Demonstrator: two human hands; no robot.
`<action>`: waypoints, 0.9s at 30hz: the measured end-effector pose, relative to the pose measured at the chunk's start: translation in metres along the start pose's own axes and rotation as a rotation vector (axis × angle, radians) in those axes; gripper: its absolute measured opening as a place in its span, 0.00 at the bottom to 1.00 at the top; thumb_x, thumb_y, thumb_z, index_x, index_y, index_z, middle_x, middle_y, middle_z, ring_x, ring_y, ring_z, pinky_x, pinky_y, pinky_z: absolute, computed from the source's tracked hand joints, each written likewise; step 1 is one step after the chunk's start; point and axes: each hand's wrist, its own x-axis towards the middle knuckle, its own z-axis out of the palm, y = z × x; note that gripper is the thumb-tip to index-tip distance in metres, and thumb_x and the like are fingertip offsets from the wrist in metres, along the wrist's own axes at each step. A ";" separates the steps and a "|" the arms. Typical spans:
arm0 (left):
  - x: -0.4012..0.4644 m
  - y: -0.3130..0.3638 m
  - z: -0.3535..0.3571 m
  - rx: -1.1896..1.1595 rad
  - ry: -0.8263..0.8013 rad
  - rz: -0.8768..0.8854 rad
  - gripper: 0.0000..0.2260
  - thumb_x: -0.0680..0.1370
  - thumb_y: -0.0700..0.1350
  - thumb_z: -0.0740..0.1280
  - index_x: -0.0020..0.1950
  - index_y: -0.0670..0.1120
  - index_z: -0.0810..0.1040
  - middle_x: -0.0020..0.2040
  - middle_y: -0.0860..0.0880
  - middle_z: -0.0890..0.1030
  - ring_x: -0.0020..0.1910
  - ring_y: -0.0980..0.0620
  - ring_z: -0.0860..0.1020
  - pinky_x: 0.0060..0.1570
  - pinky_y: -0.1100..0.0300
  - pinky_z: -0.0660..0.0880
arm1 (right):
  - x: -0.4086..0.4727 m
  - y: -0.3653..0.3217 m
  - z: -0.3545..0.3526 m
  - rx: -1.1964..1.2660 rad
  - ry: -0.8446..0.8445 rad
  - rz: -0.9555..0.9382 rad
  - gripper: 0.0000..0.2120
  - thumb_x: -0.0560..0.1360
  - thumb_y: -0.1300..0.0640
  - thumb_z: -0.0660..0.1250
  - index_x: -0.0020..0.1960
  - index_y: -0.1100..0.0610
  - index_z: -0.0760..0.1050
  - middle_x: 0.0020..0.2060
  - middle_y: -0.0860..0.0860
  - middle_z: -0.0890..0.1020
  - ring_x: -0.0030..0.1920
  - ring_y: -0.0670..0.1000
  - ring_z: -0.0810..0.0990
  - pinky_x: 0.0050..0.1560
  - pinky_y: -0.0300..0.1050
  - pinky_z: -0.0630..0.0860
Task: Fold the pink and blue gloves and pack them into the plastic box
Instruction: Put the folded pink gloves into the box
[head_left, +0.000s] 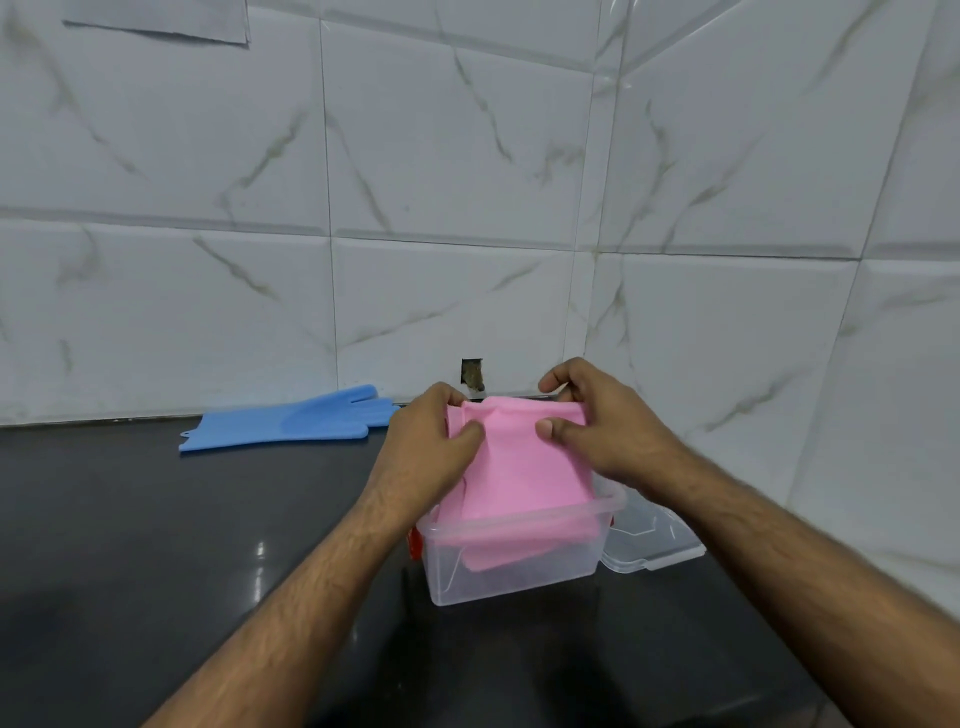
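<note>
Head view here, and we've got both hands on the folded pink glove (519, 467), holding it upright over the clear plastic box (511, 564). Our left hand (431, 441) pinches the glove's upper left edge, thumb pressed on the front and fingers curled round behind. Our right hand (597, 421) does the same on the upper right edge, thumb on the front, fingers hooked over the top. The glove's lower part is already down inside the box; we can see the pink through the see-through front wall, though it doesn't reach the bottom. The top half sticks up well above the rim.

The box sits on the dark worktop (156, 545), close to the corner where the two marble-look tile walls (467, 182) meet. Just beside the box on the right lies a clear lid (652, 545), flat on the worktop. There's a bit of something red (414, 543) peeking out at the box's left side, can't tell what it is.

The blue glove (291, 421) lies flat and unfolded on the worktop off to the left, up against the back wall, fingers pointing right, well apart from the box.
</note>
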 end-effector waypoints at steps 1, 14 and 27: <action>0.000 0.000 -0.001 -0.035 0.022 0.012 0.06 0.80 0.50 0.67 0.56 0.53 0.75 0.46 0.59 0.76 0.43 0.60 0.77 0.37 0.65 0.73 | 0.001 -0.004 -0.004 -0.004 0.018 -0.028 0.15 0.76 0.54 0.74 0.57 0.43 0.72 0.47 0.43 0.79 0.47 0.44 0.78 0.43 0.42 0.72; -0.005 0.005 -0.011 -0.600 -0.023 0.034 0.41 0.65 0.63 0.79 0.72 0.59 0.62 0.63 0.56 0.76 0.53 0.63 0.81 0.46 0.60 0.83 | -0.002 -0.076 -0.051 -0.379 0.031 -0.595 0.14 0.78 0.59 0.63 0.60 0.45 0.68 0.48 0.40 0.77 0.44 0.48 0.77 0.44 0.53 0.77; -0.012 0.015 -0.010 -0.729 -0.124 0.041 0.09 0.77 0.49 0.75 0.54 0.46 0.83 0.48 0.47 0.87 0.45 0.53 0.84 0.39 0.62 0.79 | 0.006 -0.047 -0.046 -0.037 0.016 -0.170 0.22 0.76 0.50 0.74 0.66 0.50 0.70 0.52 0.51 0.80 0.51 0.51 0.80 0.53 0.47 0.77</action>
